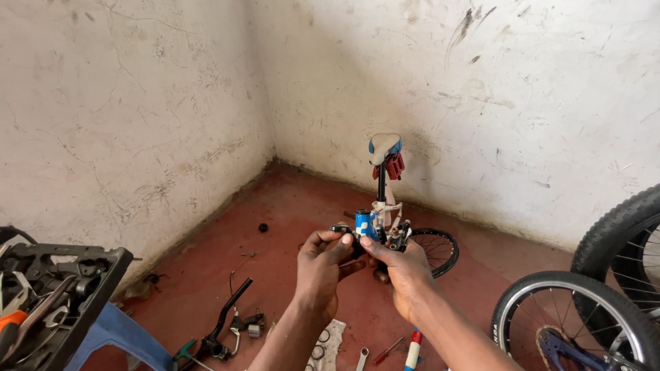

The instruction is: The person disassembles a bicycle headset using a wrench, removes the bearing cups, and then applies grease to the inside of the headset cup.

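Observation:
My left hand [323, 264] and my right hand [405, 268] are raised side by side, and together they grip a small dark metal bicycle part [397, 237] at fingertip height. Behind them, near the corner of the room, a small white and blue bicycle frame [379, 214] stands upright on the red floor. It carries a white and blue saddle [383, 146] on a black post, and a small spoked wheel [434, 249] lies at its base.
A black tool case [48, 295] with tools rests on a blue plastic stool [120, 335] at the lower left. Black brake levers [230, 319], spanners and a screwdriver [388, 350] lie on the floor. Two bicycle wheels [574, 319] stand at the right. Stained white walls meet in a corner.

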